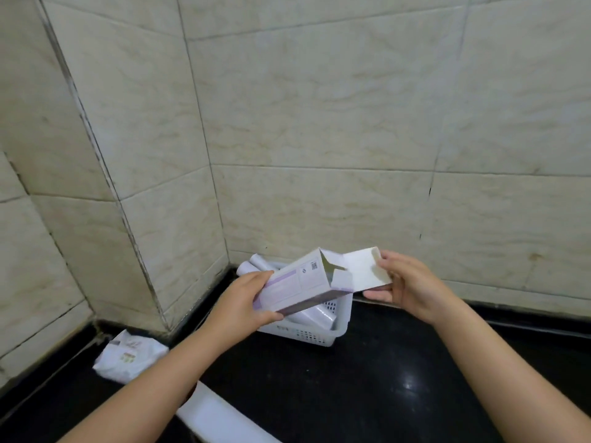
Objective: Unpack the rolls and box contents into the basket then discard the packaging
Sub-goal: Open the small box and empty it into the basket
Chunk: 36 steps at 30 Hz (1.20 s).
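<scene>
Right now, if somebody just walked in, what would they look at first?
Probably the long white and purple cardboard box, held in the air by both hands: the left hand grips its body and the right hand pulls its end flap open. Just behind it, a white plastic basket with white rolls inside sits on the shiny black counter.
</scene>
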Motion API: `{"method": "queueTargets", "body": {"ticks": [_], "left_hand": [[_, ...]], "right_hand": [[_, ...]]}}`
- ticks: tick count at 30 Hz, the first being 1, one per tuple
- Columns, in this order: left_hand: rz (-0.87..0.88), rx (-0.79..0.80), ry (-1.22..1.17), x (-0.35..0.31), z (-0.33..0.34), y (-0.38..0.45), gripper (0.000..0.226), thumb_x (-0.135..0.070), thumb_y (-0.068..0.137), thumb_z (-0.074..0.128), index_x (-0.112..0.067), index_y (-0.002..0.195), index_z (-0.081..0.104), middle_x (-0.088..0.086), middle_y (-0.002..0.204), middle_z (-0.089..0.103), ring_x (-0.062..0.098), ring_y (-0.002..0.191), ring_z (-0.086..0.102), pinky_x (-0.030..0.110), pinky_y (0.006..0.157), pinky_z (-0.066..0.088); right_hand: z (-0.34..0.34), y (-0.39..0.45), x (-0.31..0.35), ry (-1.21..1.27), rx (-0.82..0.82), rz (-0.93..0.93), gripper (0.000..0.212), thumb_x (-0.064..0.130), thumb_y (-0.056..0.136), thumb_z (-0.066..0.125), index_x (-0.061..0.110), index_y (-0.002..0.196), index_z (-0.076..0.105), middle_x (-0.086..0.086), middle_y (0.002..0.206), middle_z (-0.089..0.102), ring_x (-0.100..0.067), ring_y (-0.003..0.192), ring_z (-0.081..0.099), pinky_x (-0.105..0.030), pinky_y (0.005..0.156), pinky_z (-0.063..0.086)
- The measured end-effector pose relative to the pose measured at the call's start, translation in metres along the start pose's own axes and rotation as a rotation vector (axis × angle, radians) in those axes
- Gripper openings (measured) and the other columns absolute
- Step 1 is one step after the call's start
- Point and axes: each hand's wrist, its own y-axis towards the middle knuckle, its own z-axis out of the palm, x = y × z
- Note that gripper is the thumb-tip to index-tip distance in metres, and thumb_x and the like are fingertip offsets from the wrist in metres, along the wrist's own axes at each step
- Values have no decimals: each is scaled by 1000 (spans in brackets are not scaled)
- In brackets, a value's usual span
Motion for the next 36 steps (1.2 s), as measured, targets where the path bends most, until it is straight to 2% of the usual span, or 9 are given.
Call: {"method": "queueTargets", "body": {"ticks": [4,7,10,15,18,25,28,31,36], "left_hand": [[27,-107,81,4,-3,5,61,-15,65,81,-8,120,57,7,116,62,25,107,54,18,82,32],[49,-115,225,0,-6,4,65,-20,65,82,-6,122,56,9,119,62,27,110,54,28,90,39],[162,-136,442,-4,-11,1,68,-25,43,92,0,101,68,13,94,73,27,83,70,35,71,55],[204,-135,569,-2,-10,-5,64,-25,39,93,3,91,70,15,82,73,28,68,71,33,59,59],[177,-153,623,0,-9,-6,61,-22,39,91,3,91,69,16,81,72,30,66,69,33,58,58],[272,-233,757,15,2,-6,64,-8,44,80,-7,96,43,12,75,70,28,62,65,32,57,54],[284,-244,754,19,9,-5,68,-4,39,81,-7,95,43,11,74,69,27,61,65,32,58,54],[322,-196,716,19,17,-9,72,-10,38,85,-6,97,44,13,75,70,29,62,67,31,58,56],[348,-96,656,21,17,-15,81,-15,33,92,-3,98,44,18,78,71,33,66,69,34,63,59]], "right_hand": [[8,10,-14,-1058,-473,-534,48,2,78,66,0,124,51,-23,117,59,-37,105,60,-45,92,46],[15,8,-26,-1425,-292,-980,42,-5,60,73,-6,101,65,-26,102,67,-45,98,63,-58,87,47],[22,2,-38,-1305,29,-748,43,1,73,65,3,116,58,-15,108,66,-34,101,60,-41,86,50],[28,2,-53,-1309,-144,-929,15,-5,62,69,-4,77,67,-16,69,67,-27,65,62,-21,59,42],[31,-2,-67,-1264,-148,-941,8,4,63,67,-3,64,63,-13,60,62,-24,55,58,-27,58,39],[31,3,-89,-997,-15,-534,45,-6,86,48,10,129,49,3,92,56,-10,80,55,2,68,38],[29,4,-91,-968,-93,-508,50,-1,88,48,17,134,42,-1,95,60,-16,77,54,3,66,39],[30,5,-87,-1046,-159,-626,44,-8,84,51,0,127,49,-16,110,59,-17,85,52,4,71,37],[33,10,-75,-1244,-74,-732,41,-22,75,47,-9,112,61,-27,108,60,-36,100,57,-26,83,37]]}}
